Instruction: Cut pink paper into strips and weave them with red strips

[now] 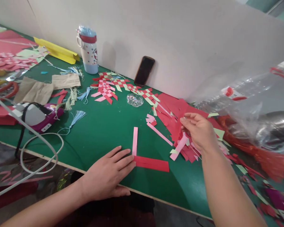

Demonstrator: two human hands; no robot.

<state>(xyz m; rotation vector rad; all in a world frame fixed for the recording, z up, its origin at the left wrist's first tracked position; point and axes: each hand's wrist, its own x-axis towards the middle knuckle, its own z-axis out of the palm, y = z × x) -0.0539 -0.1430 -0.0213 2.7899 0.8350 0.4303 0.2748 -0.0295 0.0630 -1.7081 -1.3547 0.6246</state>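
My left hand (110,173) lies flat on the green table (101,126), fingers stretched out, fingertips pressing the left end of a folded red paper strip (152,164). A pink paper strip (134,141) stands up from that corner, crossing under the red one. My right hand (198,130) is over a heap of red and pink paper strips (180,126), fingers curled in a pinch on a red strip from the heap. A loose pink strip (159,133) lies between the two hands.
Woven red, pink and green paper pieces (109,88) lie at the back near a bottle (88,50), a phone (144,70) leaning on the wall and a dish of beads (134,100). A glue gun (41,116) with cable sits left. Clear plastic bags (255,104) crowd the right.
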